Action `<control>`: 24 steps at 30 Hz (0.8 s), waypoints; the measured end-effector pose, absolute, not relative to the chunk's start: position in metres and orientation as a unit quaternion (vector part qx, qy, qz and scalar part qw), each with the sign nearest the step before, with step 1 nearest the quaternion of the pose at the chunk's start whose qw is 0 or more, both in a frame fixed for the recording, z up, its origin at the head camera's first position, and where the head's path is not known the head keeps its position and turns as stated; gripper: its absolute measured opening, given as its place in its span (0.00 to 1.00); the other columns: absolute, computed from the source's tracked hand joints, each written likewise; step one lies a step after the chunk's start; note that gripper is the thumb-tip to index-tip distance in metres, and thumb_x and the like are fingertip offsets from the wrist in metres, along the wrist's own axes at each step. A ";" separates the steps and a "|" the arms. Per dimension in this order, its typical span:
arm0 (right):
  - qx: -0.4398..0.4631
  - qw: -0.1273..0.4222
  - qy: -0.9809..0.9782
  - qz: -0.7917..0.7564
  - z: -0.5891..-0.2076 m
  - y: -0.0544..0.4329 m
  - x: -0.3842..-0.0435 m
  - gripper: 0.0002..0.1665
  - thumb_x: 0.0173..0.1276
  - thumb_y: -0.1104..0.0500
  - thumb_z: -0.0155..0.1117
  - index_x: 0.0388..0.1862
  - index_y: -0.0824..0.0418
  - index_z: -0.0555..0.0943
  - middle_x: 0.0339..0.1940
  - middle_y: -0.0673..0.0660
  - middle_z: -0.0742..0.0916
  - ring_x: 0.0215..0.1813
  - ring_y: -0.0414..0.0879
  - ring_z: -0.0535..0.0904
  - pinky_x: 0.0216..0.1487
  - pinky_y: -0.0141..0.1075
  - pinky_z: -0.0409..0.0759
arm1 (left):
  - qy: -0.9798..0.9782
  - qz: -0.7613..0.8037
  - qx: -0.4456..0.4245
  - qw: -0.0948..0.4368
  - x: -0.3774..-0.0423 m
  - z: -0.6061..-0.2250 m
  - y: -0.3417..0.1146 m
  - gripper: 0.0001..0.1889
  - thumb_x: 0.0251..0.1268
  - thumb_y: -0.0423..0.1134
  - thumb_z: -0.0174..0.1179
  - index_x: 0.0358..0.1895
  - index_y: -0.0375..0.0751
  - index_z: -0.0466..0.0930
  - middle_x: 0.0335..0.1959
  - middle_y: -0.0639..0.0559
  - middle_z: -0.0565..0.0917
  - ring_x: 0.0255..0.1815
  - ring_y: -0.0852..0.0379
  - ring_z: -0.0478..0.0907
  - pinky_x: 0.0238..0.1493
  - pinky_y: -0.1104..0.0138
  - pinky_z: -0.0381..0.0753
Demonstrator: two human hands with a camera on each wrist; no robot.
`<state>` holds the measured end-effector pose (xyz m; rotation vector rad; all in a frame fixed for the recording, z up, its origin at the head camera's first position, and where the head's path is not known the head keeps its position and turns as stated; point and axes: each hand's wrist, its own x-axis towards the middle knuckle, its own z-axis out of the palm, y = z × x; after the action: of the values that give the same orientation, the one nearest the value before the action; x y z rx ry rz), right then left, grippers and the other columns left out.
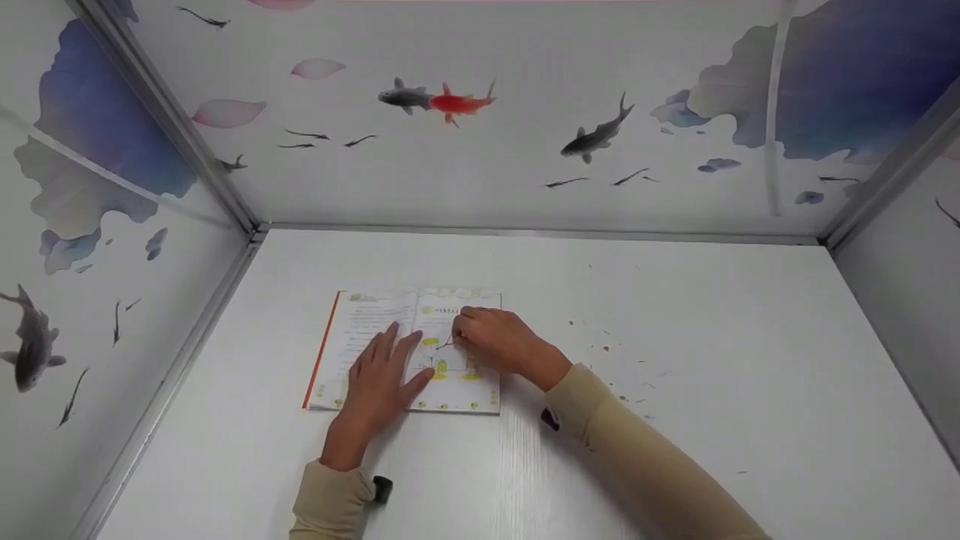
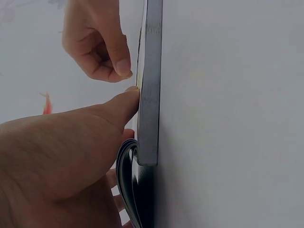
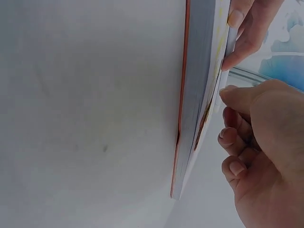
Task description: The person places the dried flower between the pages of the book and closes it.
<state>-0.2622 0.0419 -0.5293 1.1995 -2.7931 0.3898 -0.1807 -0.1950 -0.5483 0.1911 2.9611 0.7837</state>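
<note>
An open book (image 1: pixel 457 394) with printed text and yellow-green drawings lies on the white table. My left hand (image 1: pixel 379 386) rests across its pages with the fingers spread. In the left wrist view, the left thumb (image 2: pixel 124 102) touches the page edge. Over the right-hand page, my right hand (image 1: pixel 495 341) has curled fingers, thumb and index close together, near a thin dark line on the drawing. In the right wrist view, the right hand (image 3: pixel 266 137) is beside the pages. Whether something small is between its fingertips is hidden.
Small brown and dark crumbs (image 1: pixel 606 348) are scattered on the table (image 1: pixel 712 360) right of the book. Panels with painted fish, such as the back wall (image 1: pixel 510 187), enclose the table at the back and both sides. An orange cover edge (image 1: pixel 322 349) borders the book's left side.
</note>
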 end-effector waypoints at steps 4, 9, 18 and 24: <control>0.377 0.021 -0.910 0.174 -0.527 0.055 -0.266 0.10 0.85 0.57 0.61 0.56 0.57 0.87 0.52 0.53 0.90 0.49 0.46 0.88 0.57 0.43 0.89 | 0.965 0.252 0.064 0.038 -0.182 -0.549 -0.194 0.36 0.81 0.57 0.61 0.85 0.53 0.64 0.91 0.40 0.53 0.91 0.32 0.48 0.84 0.30 0.50; 0.346 0.029 -0.919 0.188 -0.528 0.078 -0.273 0.11 0.84 0.59 0.63 0.59 0.57 0.86 0.54 0.53 0.88 0.47 0.46 0.87 0.53 0.43 0.88 | 0.964 0.256 0.054 0.051 -0.182 -0.550 -0.194 0.37 0.81 0.58 0.61 0.86 0.54 0.62 0.92 0.42 0.50 0.92 0.33 0.44 0.86 0.31 0.47; 0.306 0.007 -0.940 0.152 -0.541 0.110 -0.274 0.27 0.87 0.51 0.57 0.78 0.61 0.75 0.77 0.57 0.81 0.70 0.57 0.79 0.69 0.52 0.82 | 0.964 0.255 0.056 0.052 -0.181 -0.550 -0.194 0.37 0.81 0.58 0.60 0.86 0.54 0.62 0.92 0.42 0.50 0.92 0.33 0.44 0.86 0.31 0.46; 0.281 -0.048 -0.944 0.165 -0.543 0.115 -0.271 0.39 0.87 0.44 0.56 0.89 0.53 0.60 0.91 0.51 0.64 0.73 0.56 0.71 0.63 0.54 0.81 | 0.964 0.257 0.054 0.049 -0.180 -0.549 -0.192 0.37 0.81 0.57 0.61 0.86 0.54 0.62 0.92 0.42 0.50 0.92 0.33 0.44 0.86 0.31 0.45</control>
<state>-0.2711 0.1151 -0.5434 0.9112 -3.0600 0.5363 -0.1805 -0.1922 -0.5492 0.1661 2.9369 0.7829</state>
